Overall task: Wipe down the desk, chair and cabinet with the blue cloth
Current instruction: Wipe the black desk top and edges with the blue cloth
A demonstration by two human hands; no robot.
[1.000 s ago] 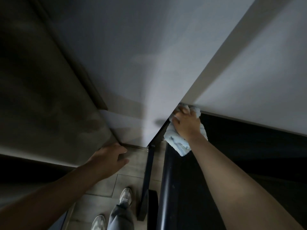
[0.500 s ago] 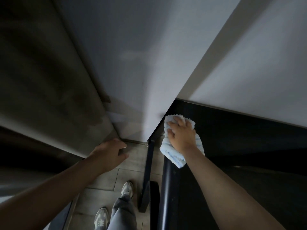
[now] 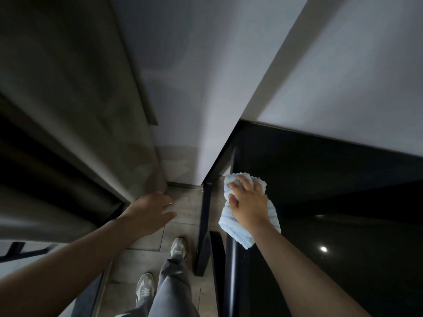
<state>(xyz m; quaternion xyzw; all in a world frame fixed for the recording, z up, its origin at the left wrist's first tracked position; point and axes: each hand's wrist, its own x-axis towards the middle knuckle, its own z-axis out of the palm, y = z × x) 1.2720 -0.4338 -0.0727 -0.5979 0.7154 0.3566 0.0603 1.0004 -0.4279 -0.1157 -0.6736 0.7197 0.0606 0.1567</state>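
Note:
The blue cloth [image 3: 246, 234] lies bunched on the glossy black desk top [image 3: 332, 225], close to its left edge. My right hand [image 3: 248, 205] lies on top of the cloth and presses it down, with a fold gathered between thumb and fingers. My left hand [image 3: 152, 212] reaches out with relaxed fingers to the lower corner of a grey-brown panel [image 3: 75, 110] on the left; I cannot tell whether it touches. Neither chair nor cabinet is plainly recognisable.
A black desk leg [image 3: 204, 225] stands just left of the cloth. White walls [image 3: 183, 76] meet at a corner ahead. Below lie grey floor tiles [image 3: 183, 209], my shoes [image 3: 178, 247] and trouser legs, in a narrow gap between panel and desk.
My right hand has slid the cloth from the wall corner toward me along the desk's left edge. My left hand has stayed by the panel's corner, its fingers now more spread.

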